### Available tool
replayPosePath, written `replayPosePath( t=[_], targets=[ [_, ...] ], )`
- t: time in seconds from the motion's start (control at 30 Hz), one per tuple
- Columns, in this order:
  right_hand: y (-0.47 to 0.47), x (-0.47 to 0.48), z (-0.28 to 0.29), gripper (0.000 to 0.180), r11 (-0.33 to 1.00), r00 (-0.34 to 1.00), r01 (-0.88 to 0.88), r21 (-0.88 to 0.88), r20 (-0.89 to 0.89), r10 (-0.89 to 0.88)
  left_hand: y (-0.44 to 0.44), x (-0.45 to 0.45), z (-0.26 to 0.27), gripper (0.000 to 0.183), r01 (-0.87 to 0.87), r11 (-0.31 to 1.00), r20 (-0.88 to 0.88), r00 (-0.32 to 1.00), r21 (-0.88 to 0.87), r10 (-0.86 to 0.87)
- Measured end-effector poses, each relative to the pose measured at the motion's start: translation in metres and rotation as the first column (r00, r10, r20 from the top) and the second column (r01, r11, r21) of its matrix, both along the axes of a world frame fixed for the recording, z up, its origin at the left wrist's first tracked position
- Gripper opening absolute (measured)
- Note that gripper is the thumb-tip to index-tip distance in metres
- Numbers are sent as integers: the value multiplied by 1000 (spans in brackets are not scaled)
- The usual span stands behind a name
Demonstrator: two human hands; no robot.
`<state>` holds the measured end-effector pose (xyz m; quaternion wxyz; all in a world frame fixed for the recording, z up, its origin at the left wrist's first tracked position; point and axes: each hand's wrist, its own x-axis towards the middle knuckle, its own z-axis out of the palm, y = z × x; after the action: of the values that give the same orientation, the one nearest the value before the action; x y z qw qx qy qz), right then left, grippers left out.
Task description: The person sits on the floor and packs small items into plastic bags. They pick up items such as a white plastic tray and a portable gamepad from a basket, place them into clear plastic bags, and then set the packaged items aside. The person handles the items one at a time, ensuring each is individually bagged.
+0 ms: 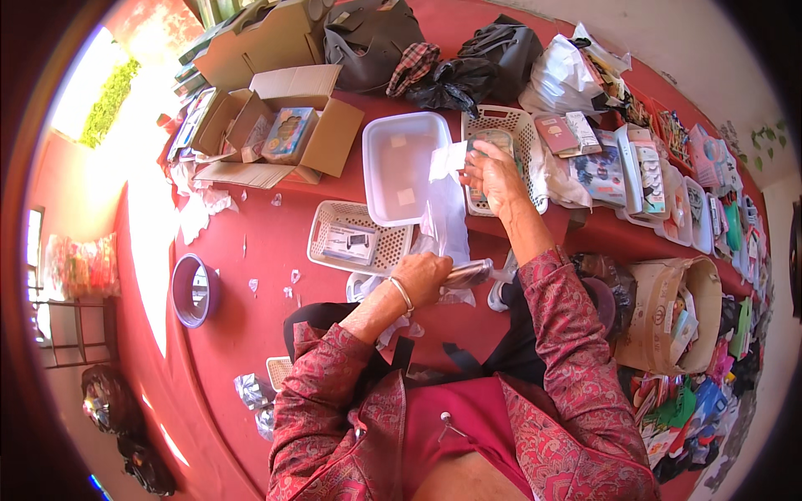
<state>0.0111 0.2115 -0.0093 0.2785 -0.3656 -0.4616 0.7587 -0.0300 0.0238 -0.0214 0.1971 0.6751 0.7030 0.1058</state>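
Observation:
My left hand [421, 275], with a bangle at its wrist, is closed around a flat pack in clear plastic [468, 274]. A strip of translucent plastic film [446, 216] rises from beside that pack towards my right hand [495, 175]. The strip's white upper end [447, 161] is at my right fingertips, which seem to pinch it. Behind the strip is a white plastic tub [374, 194]. My right hand is above a white perforated basket [539, 188] with a packaged item in it. Left of the film, another perforated basket [322, 252] holds a printed box [351, 243].
An open cardboard box [338, 134] with packaged goods lies front left. A purple plastic bowl [195, 291] and scraps of plastic rest on the red floor covering [250, 351]. At right are a carton [645, 307] and several trays of goods. Bags [376, 47] line the back.

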Motion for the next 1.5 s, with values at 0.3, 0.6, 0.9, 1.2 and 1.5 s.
replayPosePath(
  t=[0.3,0.6,0.9,1.2,1.5],
  targets=[
    [-34,3,-18,58,530,489,-811,248,784,382,6,1,-10,14,29,989,-192,980,-147,-57],
    [-52,-7,-89,30,153,433,-901,406,860,270,-6,9,-14,11,45,975,-276,955,-218,-106],
    [-50,-21,-31,8,903,936,-349,252,149,320,-10,1,-22,13,-41,997,-46,998,-59,38],
    [11,-2,-23,12,943,941,-231,-238,-302,154,-7,-46,61,39,-49,882,283,937,-468,203],
    [-14,7,15,14,837,802,-485,-255,-511,309,-54,-115,35,54,-550,816,785,-422,176,-454]
  ],
)
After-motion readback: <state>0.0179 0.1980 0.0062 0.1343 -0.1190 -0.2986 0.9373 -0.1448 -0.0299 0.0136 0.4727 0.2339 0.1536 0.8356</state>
